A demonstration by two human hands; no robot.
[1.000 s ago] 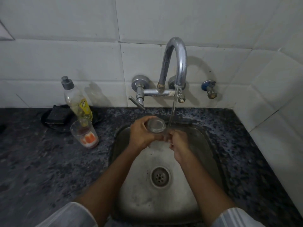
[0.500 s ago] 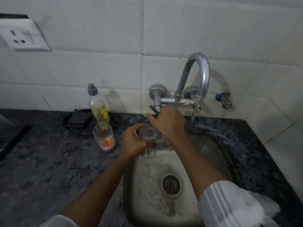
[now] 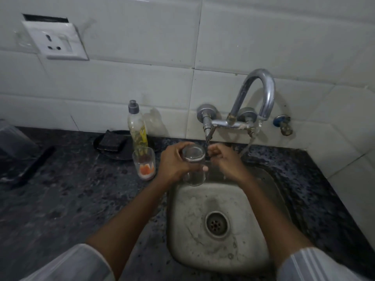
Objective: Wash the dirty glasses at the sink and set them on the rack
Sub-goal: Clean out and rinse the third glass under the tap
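My left hand [image 3: 172, 165] is wrapped around a clear drinking glass [image 3: 193, 165], held upright over the far left rim of the steel sink [image 3: 203, 250]. Just right of the glass, my right hand [image 3: 227, 161] has its fingers pinched on the lower end of the tap lever [image 3: 210, 131]. A thin stream of water falls from the spout of the curved chrome tap [image 3: 263, 88] into the sink. A second glass [image 3: 144, 163] with an orange print and some residue stands on the counter left of the sink. No rack is in view.
A dish soap bottle [image 3: 137, 128] stands behind the second glass, beside a dark scrub pad [image 3: 110, 140] on a black dish. A small wall valve [image 3: 284, 124] sits right of the tap. A long black object [image 3: 34, 165] lies on the dark speckled counter at far left.
My right hand left the stream and went to the tap lever, now pinching its lower end. The left hand turned the glass upright and moved it left. The water flow has thinned.
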